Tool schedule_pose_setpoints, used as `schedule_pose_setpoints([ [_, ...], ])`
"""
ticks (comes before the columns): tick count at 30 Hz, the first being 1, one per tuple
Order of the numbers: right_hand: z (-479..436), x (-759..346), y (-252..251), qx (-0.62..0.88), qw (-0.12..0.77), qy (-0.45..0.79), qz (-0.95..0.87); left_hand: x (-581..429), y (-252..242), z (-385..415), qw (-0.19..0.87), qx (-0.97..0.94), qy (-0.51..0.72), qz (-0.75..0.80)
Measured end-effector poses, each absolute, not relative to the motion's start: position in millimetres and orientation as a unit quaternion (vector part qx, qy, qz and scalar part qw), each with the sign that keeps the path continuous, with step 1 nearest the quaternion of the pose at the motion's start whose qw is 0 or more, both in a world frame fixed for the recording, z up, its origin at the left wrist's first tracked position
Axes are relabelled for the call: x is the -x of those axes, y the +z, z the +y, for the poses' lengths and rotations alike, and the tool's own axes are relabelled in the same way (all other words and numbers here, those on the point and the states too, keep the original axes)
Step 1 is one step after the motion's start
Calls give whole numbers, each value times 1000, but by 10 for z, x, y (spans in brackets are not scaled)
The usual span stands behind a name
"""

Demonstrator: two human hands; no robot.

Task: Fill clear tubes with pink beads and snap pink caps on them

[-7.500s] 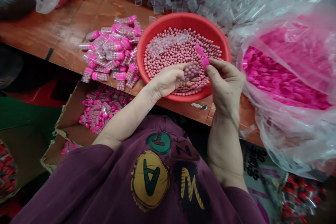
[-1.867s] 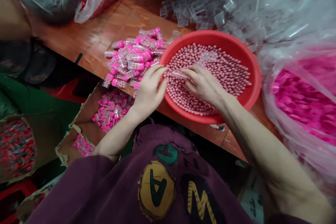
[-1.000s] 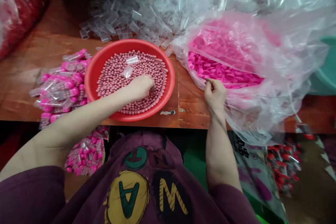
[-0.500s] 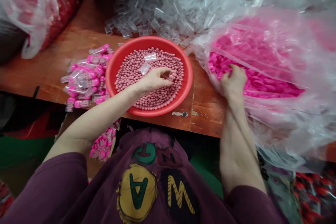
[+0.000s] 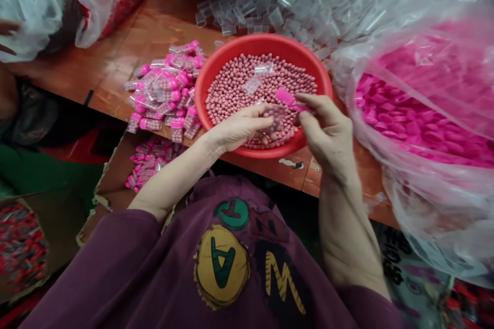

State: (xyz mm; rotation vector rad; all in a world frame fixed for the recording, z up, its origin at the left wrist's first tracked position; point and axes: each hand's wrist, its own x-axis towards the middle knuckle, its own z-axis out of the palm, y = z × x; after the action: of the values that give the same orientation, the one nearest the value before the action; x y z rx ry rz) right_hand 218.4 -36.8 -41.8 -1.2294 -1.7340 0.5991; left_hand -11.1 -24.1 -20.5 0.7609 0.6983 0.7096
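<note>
My left hand (image 5: 243, 127) is closed around a small see-through plastic bottle (image 5: 275, 114), blurred, over the near side of a red basin (image 5: 327, 74). Pink beads (image 5: 231, 79) fill the basin, and two see-through bottles (image 5: 264, 68) lie on top of them. Just right of that hand, my right hand (image 5: 328, 126) pinches bright pink plastic caps (image 5: 286, 96) between thumb and fingers; how many is hard to tell. To the right, a plastic bag (image 5: 366, 149) holds a heap of pink caps (image 5: 420, 123).
Left of the basin, pink-capped bottles of beads (image 5: 165, 82) are piled on the wooden table (image 5: 111, 67). Below the edge, a carton (image 5: 110, 182) holds more. Loose see-through bottles (image 5: 250, 10) lie behind the basin. Another person's hand (image 5: 7, 33) shows at far left.
My right hand has left the bag of caps and come to the basin, bringing pink caps. My left hand stays over the beads. The view has shifted, so things sit further right.
</note>
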Motion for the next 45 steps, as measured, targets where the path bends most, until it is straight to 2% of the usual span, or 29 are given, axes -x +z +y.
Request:
schedule_pose_setpoints([
  [5,-355,-1929,-338,433,447,226,-749,162,-158,-314,800,-362,341,335],
  [12,-277,-1910,-424,462,471,273,-700,129,-101,-331,791,-349,349,362],
  [17,-289,-1991,-467,472,485,169,-716,136,-159,-304,805,-317,359,349],
  [22,-380,-2063,-393,461,412,90,-780,162,-170,-280,827,-280,366,323],
  [26,-468,-2042,-341,463,406,134,-776,167,-142,-255,839,-255,363,314],
  [31,-525,-1982,-326,459,441,214,-741,168,-96,-246,843,-220,366,327],
  [35,-504,-1958,-323,473,482,227,-702,160,-56,-276,843,-198,377,330],
  [42,-410,-2008,-266,454,443,236,-736,156,-27,-297,829,-243,350,362],
  [45,-356,-2109,-364,437,429,200,-765,132,-55,-268,822,-239,352,378],
])
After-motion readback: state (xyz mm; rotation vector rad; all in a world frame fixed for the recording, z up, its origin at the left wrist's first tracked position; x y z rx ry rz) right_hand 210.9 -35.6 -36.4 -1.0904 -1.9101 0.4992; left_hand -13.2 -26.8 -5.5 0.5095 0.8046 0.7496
